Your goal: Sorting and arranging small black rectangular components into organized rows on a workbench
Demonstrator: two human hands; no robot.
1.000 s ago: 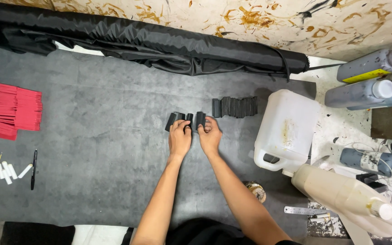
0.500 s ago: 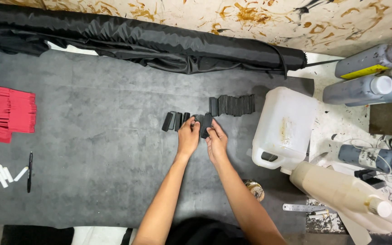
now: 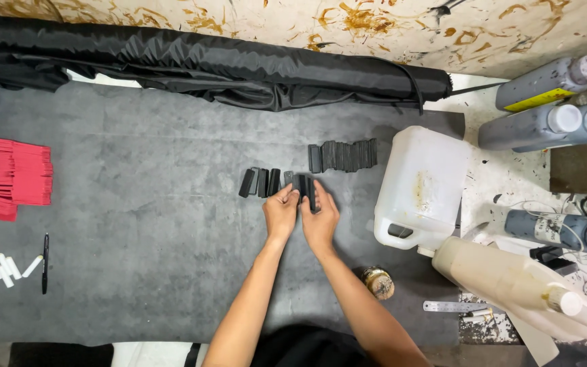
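Note:
My left hand and my right hand meet at the middle of a dark grey mat. Together they pinch a small stack of black flat pieces standing on edge. To the left of the hands, a few more black pieces lie spread in a short row. A longer packed row of black pieces lies just beyond the hands, to the right.
A stack of red strips lies at the mat's left edge, with white chalk sticks and a black pen below. A black fabric roll runs along the back. A white jug, dark bottles, a small jar and a steel ruler crowd the right.
Both hands have shifted slightly to the right along the row of black pieces, gathering a few together between the fingers. The spread pieces at the left stay put.

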